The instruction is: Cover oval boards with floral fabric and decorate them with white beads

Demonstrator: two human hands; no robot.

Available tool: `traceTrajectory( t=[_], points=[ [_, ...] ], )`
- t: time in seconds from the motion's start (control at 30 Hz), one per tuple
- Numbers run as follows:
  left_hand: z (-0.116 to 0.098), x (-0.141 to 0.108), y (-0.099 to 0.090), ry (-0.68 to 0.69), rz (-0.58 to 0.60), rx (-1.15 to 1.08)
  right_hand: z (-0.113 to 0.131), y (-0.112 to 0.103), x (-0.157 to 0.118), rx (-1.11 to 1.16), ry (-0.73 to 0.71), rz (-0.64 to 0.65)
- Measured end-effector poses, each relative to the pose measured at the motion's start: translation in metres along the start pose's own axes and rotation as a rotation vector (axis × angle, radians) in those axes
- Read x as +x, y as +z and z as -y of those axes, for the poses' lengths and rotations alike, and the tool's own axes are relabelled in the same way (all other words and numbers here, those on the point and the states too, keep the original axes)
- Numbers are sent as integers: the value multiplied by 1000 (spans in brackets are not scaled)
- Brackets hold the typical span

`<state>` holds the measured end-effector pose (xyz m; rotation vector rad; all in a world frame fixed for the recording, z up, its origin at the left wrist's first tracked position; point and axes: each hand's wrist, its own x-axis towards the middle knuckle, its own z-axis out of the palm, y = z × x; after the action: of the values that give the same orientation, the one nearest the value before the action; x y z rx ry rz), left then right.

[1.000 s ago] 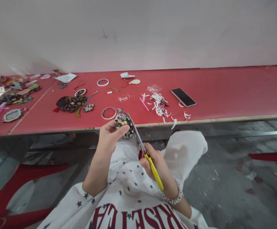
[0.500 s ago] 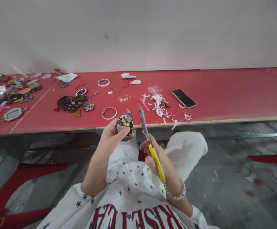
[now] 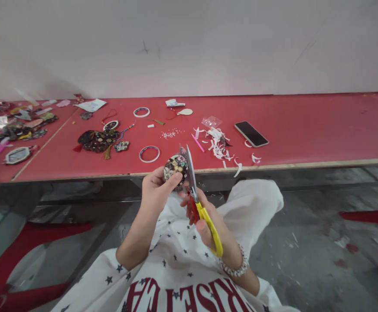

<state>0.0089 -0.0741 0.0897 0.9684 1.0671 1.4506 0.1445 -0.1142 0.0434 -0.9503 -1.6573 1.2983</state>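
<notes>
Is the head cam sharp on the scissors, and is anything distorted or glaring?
Head view: soft, even light, no harsh glare; the scissors and floral fabric piece look reasonably sharp; the table's front edge tilts and bends from wide-lens distortion; a faint shadow lies on the wall at left.

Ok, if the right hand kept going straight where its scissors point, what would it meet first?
Probably the round floral fabric piece held in the left hand, right beside the scissor blades; depth is unclear.
</notes>
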Motion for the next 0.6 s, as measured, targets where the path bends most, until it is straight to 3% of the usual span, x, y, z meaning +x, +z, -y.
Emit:
traceTrajectory(
  t=[0.6],
  points=[
    [1, -5, 2, -12, 36, -26, 1, 0, 0, -67, -25, -55]
  ],
)
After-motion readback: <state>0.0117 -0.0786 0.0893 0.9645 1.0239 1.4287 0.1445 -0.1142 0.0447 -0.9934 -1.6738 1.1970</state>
